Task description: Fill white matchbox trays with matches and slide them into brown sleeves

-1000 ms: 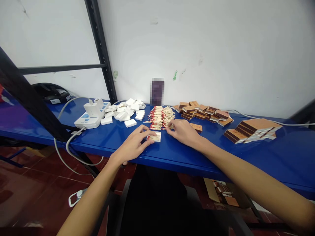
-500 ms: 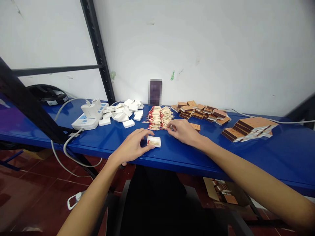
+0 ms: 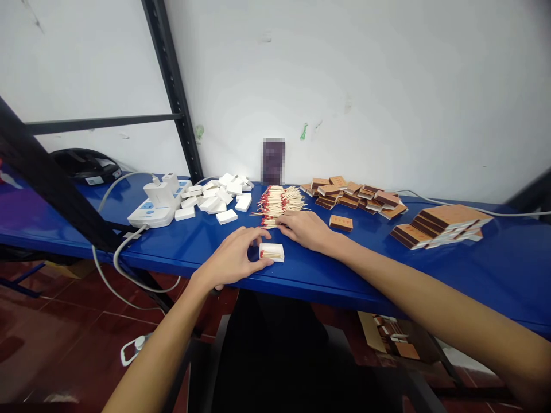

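A small white matchbox tray (image 3: 278, 259) lies near the table's front edge, with a few red-tipped matches inside at its front side. My left hand (image 3: 235, 255) curves around the tray's left end, thumb against the front corner and forefinger by the back edge, steadying it. Behind the tray is a heap of loose matches (image 3: 284, 201), red heads mostly to the left. At the heap's front edge, my right hand (image 3: 306, 229) has its fingertips pinched together on matches. How many it pinches is hidden.
White trays (image 3: 215, 195) are heaped at the back left beside a power strip (image 3: 157, 213). Brown matchbox sleeves (image 3: 350, 195) lie back right, one sleeve (image 3: 341, 222) nearer, and a stack (image 3: 443, 223) farther right. A carton (image 3: 372, 332) of matchboxes sits below the table.
My right hand has moved left along the front of the match heap, uncovering the single brown sleeve. My left hand stays around the tray. The view has shifted slightly.
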`<action>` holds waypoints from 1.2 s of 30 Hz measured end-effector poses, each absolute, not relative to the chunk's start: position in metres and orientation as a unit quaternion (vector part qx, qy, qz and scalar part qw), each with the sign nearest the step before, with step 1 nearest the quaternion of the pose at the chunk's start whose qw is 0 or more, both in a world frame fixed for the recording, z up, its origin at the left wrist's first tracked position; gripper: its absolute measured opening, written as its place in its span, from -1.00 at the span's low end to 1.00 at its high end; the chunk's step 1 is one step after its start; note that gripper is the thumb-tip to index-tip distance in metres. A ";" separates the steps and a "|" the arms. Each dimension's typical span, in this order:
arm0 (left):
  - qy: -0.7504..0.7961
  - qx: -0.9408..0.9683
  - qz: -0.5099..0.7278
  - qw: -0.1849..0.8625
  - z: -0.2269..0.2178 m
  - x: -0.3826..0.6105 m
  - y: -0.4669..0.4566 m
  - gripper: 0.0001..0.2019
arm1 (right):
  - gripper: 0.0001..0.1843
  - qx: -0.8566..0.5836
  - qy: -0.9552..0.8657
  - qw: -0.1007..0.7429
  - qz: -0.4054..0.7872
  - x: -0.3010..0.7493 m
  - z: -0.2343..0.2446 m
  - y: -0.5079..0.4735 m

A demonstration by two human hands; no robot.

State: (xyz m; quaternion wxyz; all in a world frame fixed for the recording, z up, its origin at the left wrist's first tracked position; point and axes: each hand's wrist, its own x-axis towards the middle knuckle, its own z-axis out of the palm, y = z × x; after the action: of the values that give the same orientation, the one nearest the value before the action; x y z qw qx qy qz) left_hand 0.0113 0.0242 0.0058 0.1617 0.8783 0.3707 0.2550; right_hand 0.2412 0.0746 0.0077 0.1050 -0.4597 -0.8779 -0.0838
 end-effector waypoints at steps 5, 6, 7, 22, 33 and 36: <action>0.371 0.878 0.257 0.162 0.007 0.012 0.024 -0.60 | -0.78 -0.464 -0.876 0.114 -0.067 0.239 0.009 0.074; 0.371 0.877 0.257 0.162 0.007 0.012 0.024 -0.59 | -0.79 -0.466 -0.875 0.118 -0.060 0.239 0.009 0.074; 0.372 0.877 0.258 0.162 0.007 0.012 0.024 -0.59 | -0.81 -0.467 -0.874 0.124 -0.052 0.239 0.009 0.074; 0.405 0.863 0.264 0.144 0.008 0.012 0.024 -0.57 | -0.87 -0.486 -0.868 0.103 -0.009 0.242 0.015 0.059; 0.404 0.872 0.240 0.136 0.007 0.012 0.025 -0.70 | -0.92 -0.496 -0.860 0.120 0.018 0.251 0.020 0.048; 0.406 0.872 0.239 0.136 0.007 0.012 0.025 -0.69 | -0.91 -0.494 -0.860 0.125 0.024 0.251 0.020 0.049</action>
State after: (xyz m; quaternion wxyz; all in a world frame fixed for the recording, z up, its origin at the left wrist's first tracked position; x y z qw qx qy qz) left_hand 0.0124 0.0252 0.0075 0.1365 0.8716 0.4056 0.2390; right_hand 0.2506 0.0494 0.0196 0.1249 -0.4936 -0.8604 0.0236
